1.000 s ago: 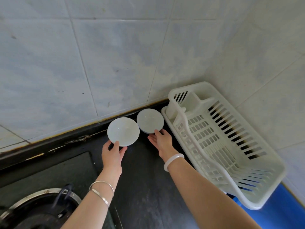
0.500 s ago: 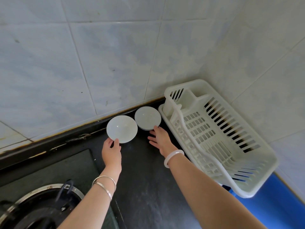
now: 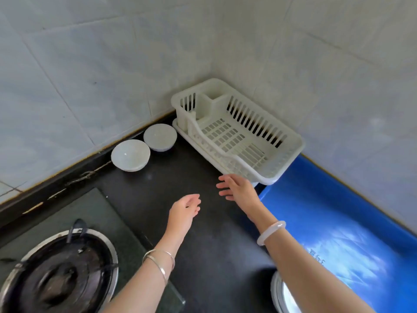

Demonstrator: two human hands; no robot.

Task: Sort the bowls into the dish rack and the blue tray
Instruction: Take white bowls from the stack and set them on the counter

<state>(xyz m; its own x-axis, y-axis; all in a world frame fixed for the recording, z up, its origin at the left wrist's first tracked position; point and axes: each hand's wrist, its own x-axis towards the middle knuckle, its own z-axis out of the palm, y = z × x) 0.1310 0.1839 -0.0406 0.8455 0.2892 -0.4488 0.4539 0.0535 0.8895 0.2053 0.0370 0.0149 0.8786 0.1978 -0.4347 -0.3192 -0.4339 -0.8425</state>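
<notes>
View from the head camera, read left to right. Gas burner [image 3: 57, 274]: lower left, below and left of my left hand, untouched. Larger white bowl [image 3: 130, 154]: upright on the black counter [image 3: 209, 256] against the wall, well ahead of my left hand; half a second ago my fingertips rested at its rim, now nothing touches it. Smaller white bowl [image 3: 160, 137]: just beside the first, also set free. Left hand [image 3: 184, 211]: drawn back toward me, palm loose, fingers spread, holding nothing. Right hand [image 3: 238, 188]: likewise withdrawn and empty, fingers spread, hovering just before the near corner of the white dish rack [image 3: 239, 136]. Dish rack: empty, ahead and right of both hands. Blue tray [image 3: 338, 213]: right of my right forearm, no bowl seen in it. A further white rim [image 3: 278, 294] shows under that forearm; I cannot tell what it is. I judge the sorting not yet begun: both bowls stand outside rack and tray.
</notes>
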